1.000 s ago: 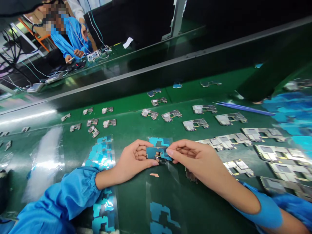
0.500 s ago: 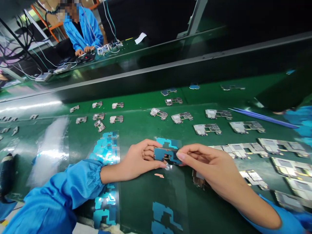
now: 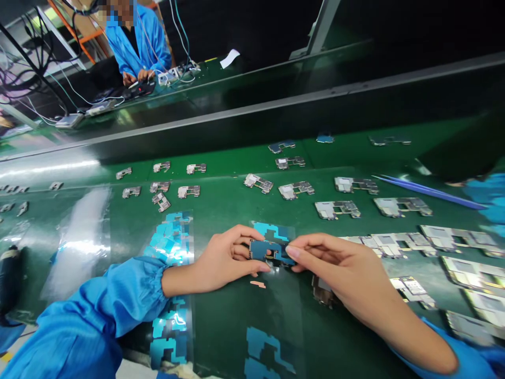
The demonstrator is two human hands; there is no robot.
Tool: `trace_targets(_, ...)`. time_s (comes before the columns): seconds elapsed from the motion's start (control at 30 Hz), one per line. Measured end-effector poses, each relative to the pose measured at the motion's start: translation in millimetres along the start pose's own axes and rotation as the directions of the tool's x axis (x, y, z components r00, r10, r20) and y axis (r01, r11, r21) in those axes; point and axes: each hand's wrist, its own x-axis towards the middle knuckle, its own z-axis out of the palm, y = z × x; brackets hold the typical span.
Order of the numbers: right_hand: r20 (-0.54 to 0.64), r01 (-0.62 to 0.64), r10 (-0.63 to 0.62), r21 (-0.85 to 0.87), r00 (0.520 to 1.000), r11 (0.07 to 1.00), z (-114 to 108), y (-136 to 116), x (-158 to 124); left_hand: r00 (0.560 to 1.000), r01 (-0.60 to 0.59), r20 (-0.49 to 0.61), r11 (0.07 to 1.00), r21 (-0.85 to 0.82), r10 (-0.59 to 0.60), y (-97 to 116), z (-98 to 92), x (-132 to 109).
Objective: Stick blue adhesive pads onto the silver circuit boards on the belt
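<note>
A small circuit board with a blue face is held up between my two hands, just above the green bench. My left hand grips its left end between thumb and fingers. At the right end, the thumb and fingers of my right hand pinch it. Behind the board lies a clear sheet with a blue film piece; more blue film lies nearer me. A small copper-coloured strip rests below the board. Another board is partly hidden under my right hand.
Rows of circuit boards spread to the right and back. Blue tweezers lie at the right, near another person's blue sleeve. Sheets of blue film and clear bags are at left. A co-worker sits across the bench.
The board has tilted slightly, showing more of its blue face. Both hands keep their hold in nearly the same place. The camera view has shifted a little.
</note>
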Motion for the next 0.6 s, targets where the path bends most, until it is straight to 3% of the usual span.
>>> trace_targets(0.23,0.018,0.027,-0.027,-0.018,0.999,0.999,-1.3,-2.6,-1.6,1.000,0.024,-0.010,0.999,-0.024,-0.024,2.5,1.8,0.7)
trace_targets(0.4,0.043,-0.059,0.059,-0.007,0.997,0.998,-2.2,-2.8,-4.1,1.000,0.025,-0.014,0.999,-0.026,-0.026,3.5,3.3,0.1)
trace_targets(0.6,0.050,-0.005,0.008,-0.049,0.999,0.999,-4.1,6.3,-6.0,1.000,-0.007,0.022,0.999,-0.039,0.008,3.5,2.4,-1.5)
